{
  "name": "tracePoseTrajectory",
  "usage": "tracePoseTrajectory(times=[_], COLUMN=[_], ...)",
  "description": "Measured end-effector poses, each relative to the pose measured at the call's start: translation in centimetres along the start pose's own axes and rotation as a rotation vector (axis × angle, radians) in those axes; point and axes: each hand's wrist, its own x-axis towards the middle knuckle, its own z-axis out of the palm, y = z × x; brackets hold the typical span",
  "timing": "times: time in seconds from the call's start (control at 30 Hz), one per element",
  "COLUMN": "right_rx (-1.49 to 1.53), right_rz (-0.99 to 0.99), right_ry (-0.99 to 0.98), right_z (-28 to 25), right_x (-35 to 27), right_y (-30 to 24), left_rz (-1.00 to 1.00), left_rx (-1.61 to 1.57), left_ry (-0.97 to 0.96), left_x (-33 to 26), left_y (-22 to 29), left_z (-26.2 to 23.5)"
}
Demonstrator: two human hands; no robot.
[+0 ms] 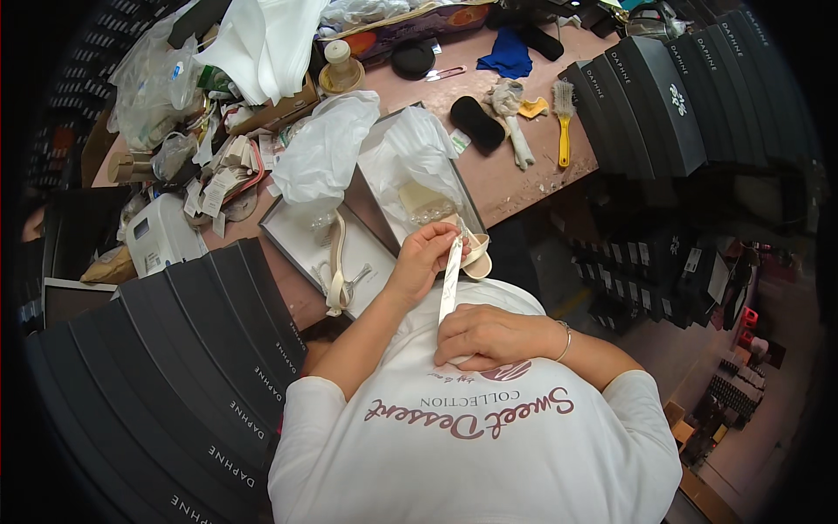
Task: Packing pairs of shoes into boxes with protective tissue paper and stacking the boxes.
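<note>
A long white strap (pixel 450 278) runs between my hands in front of my shirt. The fingertips of my left hand (pixel 426 255) pinch its upper end, beside a cream sandal (pixel 477 262). My right hand (pixel 489 335) is closed around the lower end, close against my stomach. Whether the strap is joined to the sandal cannot be made out. A second cream shoe (pixel 339 262) with a long strap and clear decorations lies in a grey tray-like box half (pixel 284 229). Beside it, the other box half (pixel 468 192) holds white tissue paper (pixel 419 148).
Stacked dark shoe boxes flank me at left (pixel 166 341) and right (pixel 642 105). On the pink table (pixel 550 144) are a yellow-handled brush (pixel 564 131), a black sponge-like block (pixel 477 123), a blue cloth (pixel 506 54) and a dispenser bottle (pixel 340 70). A white label-printer-like device (pixel 161 236) stands left.
</note>
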Motion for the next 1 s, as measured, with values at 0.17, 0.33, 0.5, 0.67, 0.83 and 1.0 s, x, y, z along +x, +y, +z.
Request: tracePoseTrajectory(times=[0.17, 0.33, 0.5, 0.67, 0.83, 1.0], right_rx=[0.058, 0.1, 0.135, 0.215, 0.172, -0.092], right_rz=[0.029, 0.051, 0.104, 0.123, 0.319, 0.577], right_ry=[-0.041, -0.009, 0.006, 0.053, 0.486, 0.795], right_z=[0.3, 0.5, 0.3, -0.2, -2.2, -1.3], right_x=[0.1, 0.0, -0.2, -0.7, -3.7, -3.1], right_y=[0.3, 0.6, 0.3, 0.3, 3.4, 5.3], left_rz=[0.028, 0.057, 0.044, 0.083, 0.14, 0.082], left_rx=[0.184, 0.255, 0.361, 0.37, 0.399, 0.401], left_ry=[-0.039, -0.074, -0.075, -0.048, 0.022, 0.037], left_x=[-0.2, -0.6, -0.8, -0.7, -0.9, -1.5], left_y=[0.1, 0.1, 0.0, -0.3, -0.9, -0.5], left_z=[0.5, 1.0, 0.9, 1.0, 1.0, 2.3])
